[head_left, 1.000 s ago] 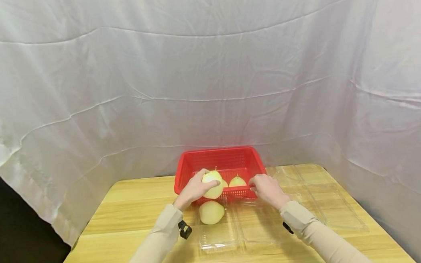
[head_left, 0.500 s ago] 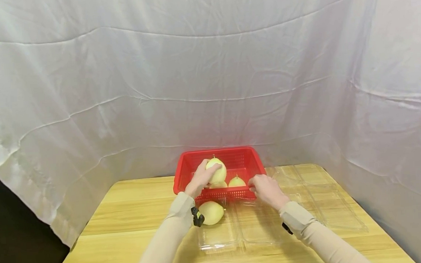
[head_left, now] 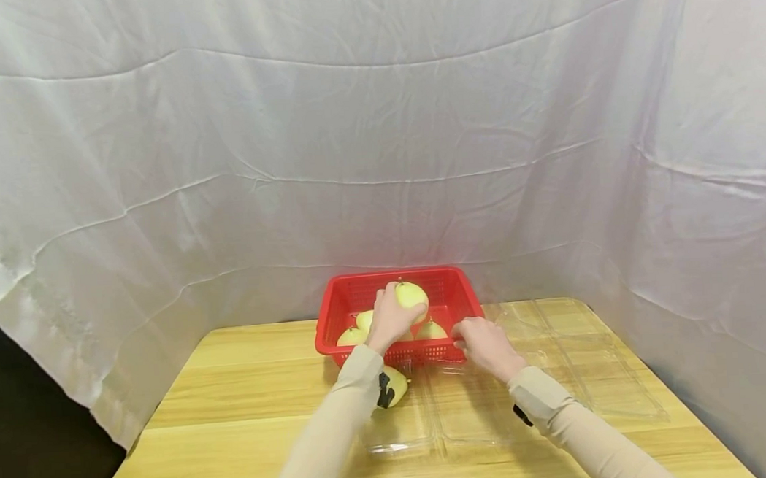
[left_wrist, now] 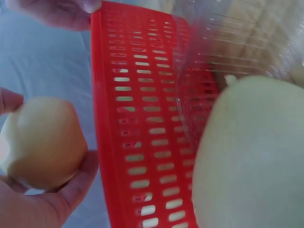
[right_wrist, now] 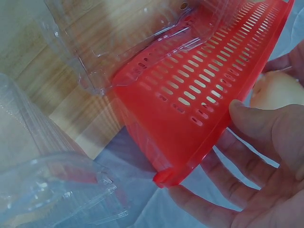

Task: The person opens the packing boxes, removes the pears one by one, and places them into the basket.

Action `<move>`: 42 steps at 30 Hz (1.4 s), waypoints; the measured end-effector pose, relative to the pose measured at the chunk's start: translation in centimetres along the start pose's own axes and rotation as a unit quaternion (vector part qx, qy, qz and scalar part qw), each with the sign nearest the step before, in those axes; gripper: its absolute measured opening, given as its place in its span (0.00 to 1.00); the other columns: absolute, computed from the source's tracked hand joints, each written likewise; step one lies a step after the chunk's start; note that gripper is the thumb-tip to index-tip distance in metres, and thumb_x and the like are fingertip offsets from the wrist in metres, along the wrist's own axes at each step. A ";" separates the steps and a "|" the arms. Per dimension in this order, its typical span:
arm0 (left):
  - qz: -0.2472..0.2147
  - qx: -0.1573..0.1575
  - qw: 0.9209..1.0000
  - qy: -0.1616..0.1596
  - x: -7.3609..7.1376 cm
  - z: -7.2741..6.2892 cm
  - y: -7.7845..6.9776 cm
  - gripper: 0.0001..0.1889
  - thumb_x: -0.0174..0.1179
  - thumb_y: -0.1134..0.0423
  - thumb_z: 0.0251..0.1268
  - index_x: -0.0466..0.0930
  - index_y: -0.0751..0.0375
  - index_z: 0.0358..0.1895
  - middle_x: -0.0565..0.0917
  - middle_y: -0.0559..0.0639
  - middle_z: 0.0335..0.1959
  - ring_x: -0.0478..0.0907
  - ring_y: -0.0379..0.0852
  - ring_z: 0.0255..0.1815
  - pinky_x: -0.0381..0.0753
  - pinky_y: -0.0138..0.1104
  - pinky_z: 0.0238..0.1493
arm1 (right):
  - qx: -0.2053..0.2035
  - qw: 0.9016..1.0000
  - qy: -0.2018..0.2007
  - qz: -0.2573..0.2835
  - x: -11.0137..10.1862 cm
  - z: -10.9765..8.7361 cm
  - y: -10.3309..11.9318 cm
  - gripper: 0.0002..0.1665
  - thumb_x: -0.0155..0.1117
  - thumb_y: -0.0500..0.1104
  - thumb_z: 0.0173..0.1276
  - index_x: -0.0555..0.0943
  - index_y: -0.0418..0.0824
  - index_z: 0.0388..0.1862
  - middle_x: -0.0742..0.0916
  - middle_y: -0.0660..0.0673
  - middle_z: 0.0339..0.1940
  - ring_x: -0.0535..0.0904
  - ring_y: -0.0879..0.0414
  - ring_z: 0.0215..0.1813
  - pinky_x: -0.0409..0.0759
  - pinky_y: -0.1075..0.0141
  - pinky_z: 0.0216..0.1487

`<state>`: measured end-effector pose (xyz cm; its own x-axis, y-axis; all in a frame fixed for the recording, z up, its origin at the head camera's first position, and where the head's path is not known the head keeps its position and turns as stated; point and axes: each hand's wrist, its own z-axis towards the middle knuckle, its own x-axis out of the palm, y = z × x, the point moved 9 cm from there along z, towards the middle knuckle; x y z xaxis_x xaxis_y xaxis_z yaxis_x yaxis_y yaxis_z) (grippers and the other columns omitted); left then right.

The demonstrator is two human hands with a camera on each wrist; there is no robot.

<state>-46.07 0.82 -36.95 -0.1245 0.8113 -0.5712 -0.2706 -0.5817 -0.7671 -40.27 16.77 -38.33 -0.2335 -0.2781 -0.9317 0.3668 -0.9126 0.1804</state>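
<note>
In the head view my left hand [head_left: 391,320] holds a pale yellow pear [head_left: 412,300], stem up, over the red basket [head_left: 334,350]. Fingers and thumb wrap that pear [left_wrist: 45,142] in the left wrist view. My right hand [head_left: 488,346] grips the basket's near right rim; the right wrist view has its thumb over the edge and the fingers beneath. Several pears lie inside, among them one on the right [head_left: 431,330] and one at the left [head_left: 352,337]. Another pear [head_left: 398,386], partly hidden by my left wrist, lies in a clear plastic container [head_left: 401,431] before the basket.
The clear container's second half [head_left: 476,416] lies beside the first. More clear plastic packaging [head_left: 611,371] spreads over the right of the wooden table [head_left: 234,394]. A pale curtain [head_left: 376,122] hangs behind the table and along its sides.
My left hand has carried its pear from the basket's front rim further in and to the right, uncovering pears at the left. My right hand stays on the rim.
</note>
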 end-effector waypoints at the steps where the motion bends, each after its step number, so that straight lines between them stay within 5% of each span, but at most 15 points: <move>1: -0.001 -0.007 1.000 -0.007 0.1 0.2 0.1 0.38 0.67 0.48 0.50 0.66 0.60 0.64 0.73 0.59 0.55 0.73 0.52 0.52 0.77 0.43 0.52 | -0.001 1.000 0.001 0.001 0.0 0.0 0.0 0.04 0.71 0.36 0.59 0.85 0.44 0.29 0.85 0.50 0.29 0.82 0.52 0.34 0.81 0.53 0.34; 7: 0.002 -0.022 0.999 -0.023 1.6 2.0 0.7 0.34 0.69 0.52 0.52 0.64 0.52 0.62 0.71 0.60 0.54 0.76 0.53 0.48 0.79 0.44 0.49 | -0.002 1.000 0.001 0.002 -0.1 0.1 0.1 0.03 0.71 0.35 0.59 0.86 0.43 0.30 0.86 0.49 0.29 0.82 0.52 0.34 0.82 0.52 0.38; 12: 0.049 0.014 0.999 -0.015 3.1 2.8 1.1 0.33 0.69 0.54 0.57 0.65 0.49 0.66 0.67 0.64 0.57 0.79 0.56 0.42 0.81 0.46 0.48 | 0.001 1.000 0.004 0.000 -0.1 0.2 0.2 0.04 0.71 0.35 0.59 0.86 0.43 0.30 0.87 0.49 0.29 0.83 0.52 0.35 0.82 0.52 0.39; 21: 0.119 0.054 0.991 0.035 4.8 2.8 2.2 0.31 0.66 0.55 0.62 0.66 0.50 0.68 0.67 0.64 0.61 0.78 0.61 0.50 0.78 0.49 0.54 | 0.005 1.000 0.014 0.010 0.0 0.3 0.3 0.03 0.71 0.35 0.59 0.86 0.43 0.30 0.87 0.50 0.28 0.82 0.53 0.33 0.81 0.54 0.36; 27: 0.176 0.059 0.980 0.072 6.0 3.1 2.3 0.30 0.64 0.52 0.64 0.65 0.47 0.67 0.69 0.61 0.58 0.78 0.58 0.44 0.80 0.47 0.49 | 0.001 1.000 0.013 0.010 -0.2 0.4 0.1 0.04 0.71 0.35 0.58 0.86 0.43 0.29 0.86 0.52 0.27 0.82 0.55 0.32 0.81 0.55 0.34; 35: 0.212 0.055 0.972 0.085 6.5 3.1 2.2 0.28 0.64 0.51 0.63 0.68 0.45 0.66 0.73 0.59 0.57 0.79 0.58 0.48 0.80 0.48 0.50 | 0.004 1.000 0.015 0.004 -0.4 0.3 0.0 0.03 0.71 0.35 0.58 0.86 0.43 0.28 0.87 0.51 0.27 0.82 0.54 0.31 0.80 0.55 0.33; 42: 0.272 0.068 0.955 0.094 6.9 3.2 2.3 0.27 0.64 0.51 0.61 0.71 0.43 0.64 0.77 0.56 0.54 0.81 0.58 0.45 0.81 0.49 0.48 | 0.011 1.000 0.010 0.007 -0.2 0.2 0.1 0.04 0.72 0.35 0.57 0.85 0.44 0.28 0.87 0.50 0.26 0.82 0.53 0.30 0.81 0.55 0.33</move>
<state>-50.60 5.22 -41.74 -0.1130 0.3581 -0.9268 -0.3382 -0.8910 -0.3030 -40.39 16.68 -38.03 -0.2102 -0.2846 -0.9353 0.3491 -0.9155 0.2001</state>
